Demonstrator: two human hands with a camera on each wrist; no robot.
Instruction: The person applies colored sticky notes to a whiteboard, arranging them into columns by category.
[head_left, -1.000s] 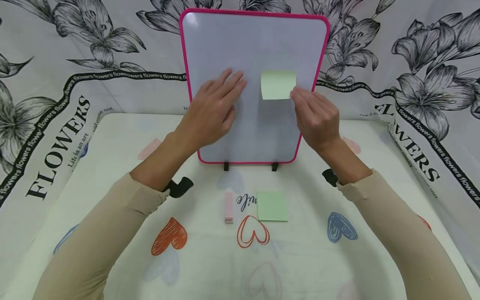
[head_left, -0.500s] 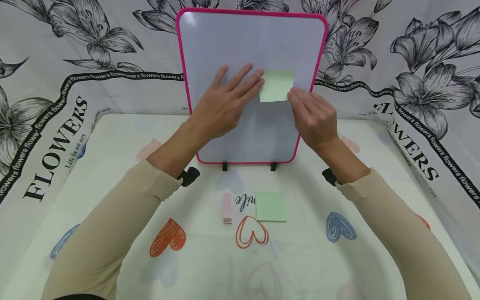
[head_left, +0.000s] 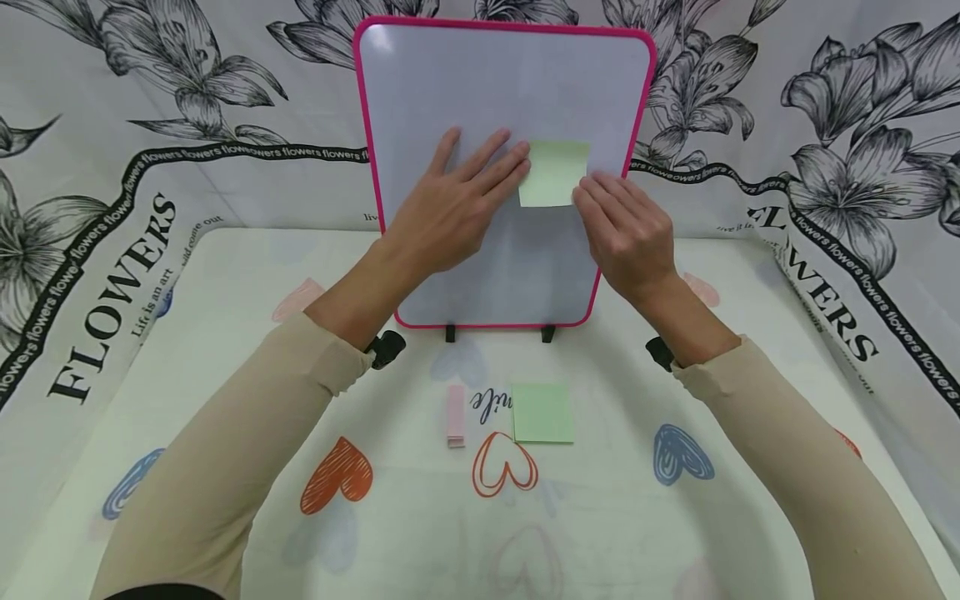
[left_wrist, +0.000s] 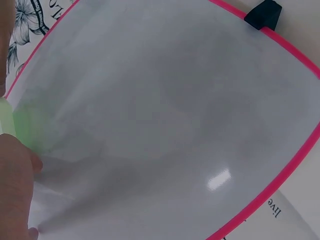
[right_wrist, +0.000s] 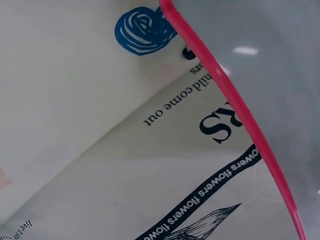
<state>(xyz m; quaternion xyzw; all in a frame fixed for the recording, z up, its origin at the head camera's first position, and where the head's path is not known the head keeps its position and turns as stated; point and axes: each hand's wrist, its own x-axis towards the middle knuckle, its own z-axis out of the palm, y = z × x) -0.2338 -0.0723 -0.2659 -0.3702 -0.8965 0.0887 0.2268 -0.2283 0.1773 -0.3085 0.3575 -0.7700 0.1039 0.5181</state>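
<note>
A pale green sticky note (head_left: 553, 173) is at the right half of an upright whiteboard (head_left: 480, 92) with a pink frame. My right hand (head_left: 630, 233) pinches the note by its lower right edge, thumb toward the board. My left hand (head_left: 450, 212) has its fingers spread over the board, and the fingertips reach the note's left edge. In the left wrist view the green note (left_wrist: 6, 117) shows at the far left beside the fingers (left_wrist: 15, 180). The right wrist view shows the board's pink edge (right_wrist: 235, 100) but neither the hand nor the note.
A green sticky-note pad (head_left: 543, 413) and a narrow pink pad (head_left: 455, 415) lie on the heart-printed tablecloth (head_left: 405, 533) before the board. Black feet (head_left: 450, 333) hold the board up. Behind it hangs a flower-printed cloth (head_left: 225, 192).
My left hand has moved right across the board, its fingers spreading, up to the note's left edge. The right hand keeps its grip on the note, which has shifted slightly down.
</note>
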